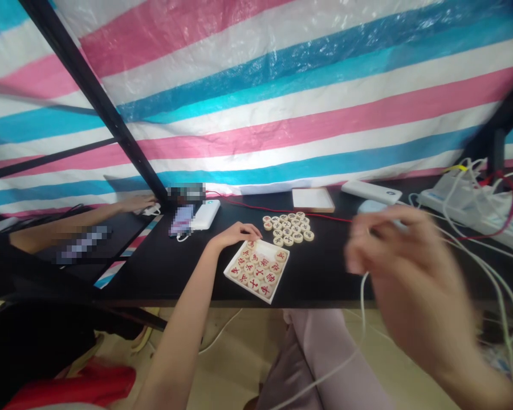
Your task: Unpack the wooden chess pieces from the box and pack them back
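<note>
My left hand (pixel 238 234) is at the far left corner of a shallow white box (pixel 265 247), its bent fingers around the rim. Right by the fingertips sits one Chinese chess piece (pixel 251 245). Round pieces with red characters (pixel 259 273) fill most of the box, with a gap near its far side. Behind it lies a cluster of loose pieces (pixel 288 232), mostly dark-marked. My right hand (pixel 406 262) is raised close to the camera, blurred, with fingers curled into a pinch. Whatever they hold, if anything, is hidden. A white cable (pixel 362 307) hangs below those fingers.
A shallow box lid or tray (pixel 312 199) lies at the back. White power banks (pixel 371 192) (pixel 207 214) and a phone (pixel 182 221) rest on the black table (pixel 188 270). Power strips and tangled cables (pixel 465 199) crowd the right. At left, another person's hand (pixel 143 203) reaches in.
</note>
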Demonstrator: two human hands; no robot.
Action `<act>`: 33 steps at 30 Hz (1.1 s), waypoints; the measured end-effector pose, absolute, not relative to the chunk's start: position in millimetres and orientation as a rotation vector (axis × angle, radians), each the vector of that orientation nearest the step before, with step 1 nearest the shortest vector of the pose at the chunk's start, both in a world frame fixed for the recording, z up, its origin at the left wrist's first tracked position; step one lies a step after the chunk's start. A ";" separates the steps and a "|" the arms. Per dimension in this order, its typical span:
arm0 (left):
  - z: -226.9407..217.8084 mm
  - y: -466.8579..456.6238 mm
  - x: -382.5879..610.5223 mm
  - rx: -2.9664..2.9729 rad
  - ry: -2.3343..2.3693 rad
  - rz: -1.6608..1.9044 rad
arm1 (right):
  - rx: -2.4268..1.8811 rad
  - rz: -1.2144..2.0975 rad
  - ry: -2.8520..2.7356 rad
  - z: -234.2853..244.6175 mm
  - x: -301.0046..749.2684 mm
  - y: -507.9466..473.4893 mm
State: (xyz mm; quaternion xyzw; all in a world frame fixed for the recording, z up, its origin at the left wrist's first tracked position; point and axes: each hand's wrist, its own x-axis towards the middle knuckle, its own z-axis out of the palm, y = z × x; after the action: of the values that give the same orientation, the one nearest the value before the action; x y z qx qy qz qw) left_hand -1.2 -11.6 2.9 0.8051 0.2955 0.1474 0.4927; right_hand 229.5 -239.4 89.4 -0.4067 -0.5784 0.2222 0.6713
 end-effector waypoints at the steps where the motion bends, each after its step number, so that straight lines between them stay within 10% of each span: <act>1: 2.6 -11.4 -1.3 1.962 0.719 0.359 | -0.962 0.472 -1.424 83.1 226.6 -229.1; 14: 3.0 -10.8 -2.0 1.991 0.703 0.357 | -1.653 -0.174 -2.729 55.0 197.4 -142.4; 33: 0.8 -7.1 -3.1 1.978 0.683 0.350 | -1.754 -0.120 -2.335 57.8 201.5 -94.7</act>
State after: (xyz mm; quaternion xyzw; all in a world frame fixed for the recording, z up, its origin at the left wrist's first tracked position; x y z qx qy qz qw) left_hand -3.1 -7.1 0.8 0.8137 0.2810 0.1442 0.4880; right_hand 201.5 -94.7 57.8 -0.5965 -0.7941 -0.0409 0.1090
